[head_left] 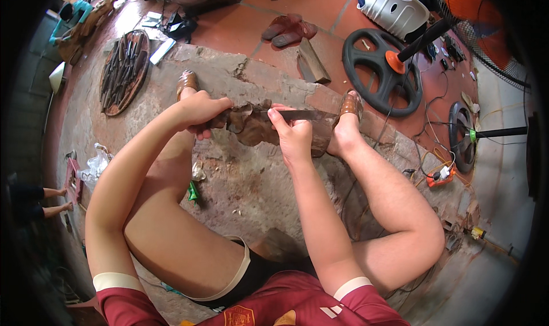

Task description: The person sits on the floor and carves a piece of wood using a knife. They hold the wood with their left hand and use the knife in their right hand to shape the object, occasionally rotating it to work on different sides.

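The flat dark blade (pixel 311 115) lies level across the top of a rough brown block (pixel 257 132), which rests on the worn concrete slab (pixel 251 183) between the person's feet, towards the slab's far edge. The right hand (pixel 294 134) is closed round the blade's near part, thumb laid along it, while the tip points right and ends near the sandal (pixel 347 104) on the right foot. The left hand (pixel 203 111) is curled at the block's left end, fingers bent under; exactly what it grips there I cannot tell. Nearer the person, a green wrapper (pixel 193 193) lies on the slab beside the left leg, and a clear plastic bag (pixel 96 167) sits towards the slab's left edge. At the far left corner stands a round basket (pixel 147 47) full of dark, stick-like pieces. Beyond the far edge, on red tiles (pixel 314 6), are a pair of dark red slippers (pixel 287 30), a wooden offcut (pixel 313 63) close to the edge, and a black fan base (pixel 353 54) with an orange hub. Off the right edge, an orange power strip (pixel 441 177) lies among tangled cables.
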The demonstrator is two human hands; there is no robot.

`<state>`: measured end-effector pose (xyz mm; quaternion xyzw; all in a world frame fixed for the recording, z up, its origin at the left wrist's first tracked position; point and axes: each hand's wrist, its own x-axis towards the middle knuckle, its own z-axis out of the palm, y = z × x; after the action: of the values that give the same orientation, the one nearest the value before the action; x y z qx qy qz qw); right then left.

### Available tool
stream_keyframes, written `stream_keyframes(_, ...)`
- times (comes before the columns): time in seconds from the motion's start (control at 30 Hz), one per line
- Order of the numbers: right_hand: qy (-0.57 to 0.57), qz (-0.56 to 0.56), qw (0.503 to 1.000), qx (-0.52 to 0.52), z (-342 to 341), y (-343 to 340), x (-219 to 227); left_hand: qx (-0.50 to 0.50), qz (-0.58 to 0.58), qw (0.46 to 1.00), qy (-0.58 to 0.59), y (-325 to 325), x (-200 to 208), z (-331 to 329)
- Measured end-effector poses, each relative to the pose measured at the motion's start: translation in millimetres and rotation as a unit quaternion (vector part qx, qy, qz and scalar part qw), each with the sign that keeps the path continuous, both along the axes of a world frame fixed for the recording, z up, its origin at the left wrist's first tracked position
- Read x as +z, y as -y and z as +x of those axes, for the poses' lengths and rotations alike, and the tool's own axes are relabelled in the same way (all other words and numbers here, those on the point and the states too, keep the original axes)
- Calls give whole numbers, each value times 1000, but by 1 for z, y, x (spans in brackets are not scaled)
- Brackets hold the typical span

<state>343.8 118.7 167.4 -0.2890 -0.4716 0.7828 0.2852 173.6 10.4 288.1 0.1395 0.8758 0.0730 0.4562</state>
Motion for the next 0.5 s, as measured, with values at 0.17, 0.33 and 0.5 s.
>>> stream_keyframes(0.17, 2, 17, 1000, 11, 5, -10, 10, -8, 37, 999, 0, -1, 0, 4)
stream_keyframes(0.33, 33, -6, 998, 50, 8, -26, 29, -31, 64, 997, -28, -6, 3, 12)
stream_keyframes(0.5, 92, -5, 994, 62, 7, -36, 46, -27, 88, 995, -46, -7, 2, 16)
